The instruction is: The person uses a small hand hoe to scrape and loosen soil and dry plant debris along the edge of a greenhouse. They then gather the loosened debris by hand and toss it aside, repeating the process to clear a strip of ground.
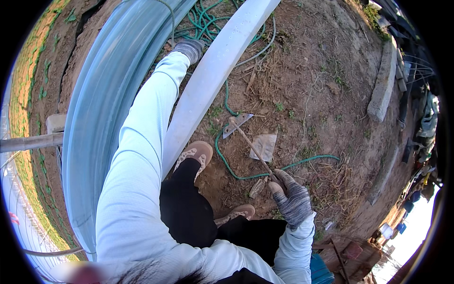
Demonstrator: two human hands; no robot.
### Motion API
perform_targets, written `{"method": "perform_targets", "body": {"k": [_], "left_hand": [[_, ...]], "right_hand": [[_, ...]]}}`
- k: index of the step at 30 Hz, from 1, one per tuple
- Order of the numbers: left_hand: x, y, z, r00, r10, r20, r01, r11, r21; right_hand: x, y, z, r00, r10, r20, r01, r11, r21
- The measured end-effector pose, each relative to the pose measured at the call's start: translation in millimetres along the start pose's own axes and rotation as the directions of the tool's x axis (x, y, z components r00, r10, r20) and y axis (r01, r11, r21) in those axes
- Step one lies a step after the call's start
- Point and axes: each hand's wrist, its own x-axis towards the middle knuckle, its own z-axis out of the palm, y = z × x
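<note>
Both hands wear grey knitted gloves. My right hand [292, 198] is closed around the wooden handle of a small hoe [256, 151]; its flat metal blade [238, 125] rests on the soil. My left hand [190, 50] reaches between the bluish translucent plastic sheeting [103, 124] and a long white perforated plastic strip [212, 67]. Its fingers are partly hidden, and whether they grip anything does not show. Green rope [227, 165] curves over the ground around the hoe blade and passes beneath the handle. A tangle of it [204, 23] lies beyond my left hand.
A pale flat square piece [264, 146] lies beside the hoe. Concrete beams [383, 81] and piled odds and ends line the right. A wooden pole [32, 142] meets the sheeting at left, beside planted rows. A blue container [320, 269] sits at the lower right.
</note>
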Motion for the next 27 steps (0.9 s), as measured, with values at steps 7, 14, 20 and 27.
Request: {"method": "perform_targets", "body": {"k": [7,14,20,27], "left_hand": [[-24.6,-53.3,35.2,0.904,-0.361,-0.23,0.256,0.887,-0.385],[-68.8,-11.5,-5.7,0.996,-0.049,0.078,0.065,0.973,-0.222],[-72.0,-24.1,31.3,1.0,-0.022,-0.022,0.019,0.992,-0.122],[-72.5,-21.0,44.9,0.998,-0.011,-0.055,-0.001,0.975,-0.22]], "right_hand": [[-7.1,0.3,3.3,0.999,-0.036,-0.01,0.037,0.998,0.044],[-7.6,4.1,3.8,0.999,-0.025,-0.022,0.026,0.999,0.027],[-7.5,5.2,4.4,1.0,-0.025,-0.007,0.026,0.999,0.038],[-6.0,1.6,4.6,1.0,-0.028,-0.003,0.028,1.0,0.012]]}}
